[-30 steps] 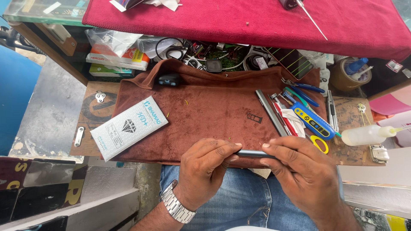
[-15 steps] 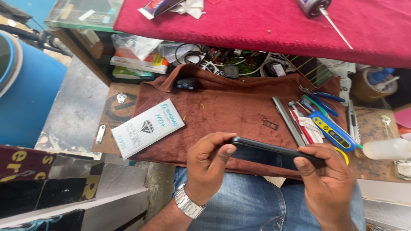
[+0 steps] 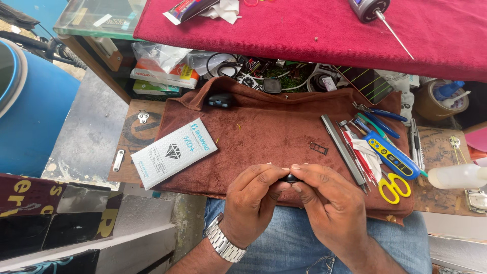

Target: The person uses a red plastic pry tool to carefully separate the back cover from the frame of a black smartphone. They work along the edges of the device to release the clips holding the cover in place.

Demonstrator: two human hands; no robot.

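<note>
A dark phone, seen end-on and mostly hidden, sits pinched between both hands at the near edge of the brown cloth, just above the person's lap in blue jeans. The left hand is curled closed around the phone's left side, thumb and fingertips meeting at its end; a silver wristwatch is on that wrist. The right hand is curled closed on the phone's right side, fingertips touching the left hand's fingertips over it. Only a small dark end of the phone shows between the fingers. On the cloth, left of the hands, a white flat packet with a diamond print lies tilted, overhanging the cloth's left edge. A small black SIM tray lies on the cloth above the right hand. Toward the cloth's right edge lie a grey metal bar, red-handled tools, a blue and yellow tool, blue-handled pliers and yellow scissors, packed close together. A small black gadget sits at the cloth's far edge. Beyond the right edge a clear plastic bottle lies on its side on the wooden bench. A red cloth covers the shelf above, with a screwdriver on it. A blue barrel stands far left.
</note>
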